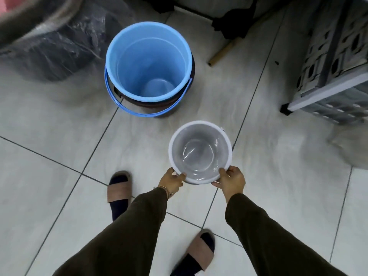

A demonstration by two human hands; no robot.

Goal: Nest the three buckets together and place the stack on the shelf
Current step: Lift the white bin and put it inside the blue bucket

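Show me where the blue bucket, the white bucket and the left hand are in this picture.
blue bucket (151, 62): head view, on its inner wall.
white bucket (200, 151): head view, on its inside bottom.
left hand (172, 181): head view, on the back of the hand, at the bucket's near rim.

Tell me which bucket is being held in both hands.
The small white bucket, gripped at its near rim by the left hand and right hand. The blue bucket stands untouched, nested in a dark one.
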